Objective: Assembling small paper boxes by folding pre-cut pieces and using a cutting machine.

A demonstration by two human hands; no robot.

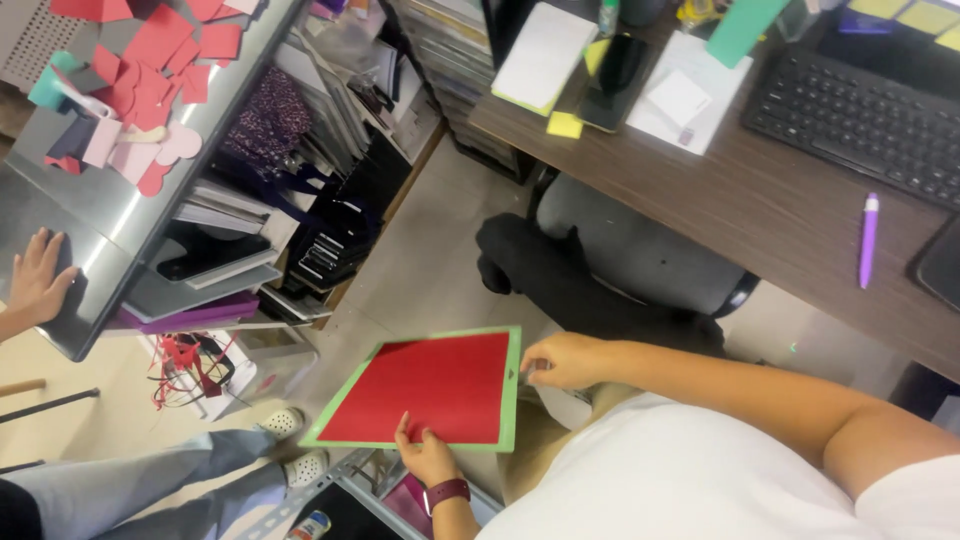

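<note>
Red sheet (425,388) lay flat on a green mat (510,390), filling most of it, green border showing along the edges. Mat was held in the air over the floor (420,270), low in view, between both hands. Left hand (425,455), with a dark red watch (447,492) on the wrist, pinched the mat's near edge, thumb resting on the red sheet. Right hand (562,360) pinched the mat's far right corner, fingers closed on the green border. Hands well apart, one at each side of the mat. Beyond it stood a grey office chair (640,255) pushed under the front edge of a brown desk (760,210). On the desk: a black keyboard (860,125) at the back right, a purple pen (868,240) near the front edge. At left, another person's hand (38,275) rested on a metal table (70,190) that carried red and pink paper cutouts (150,70).
</note>
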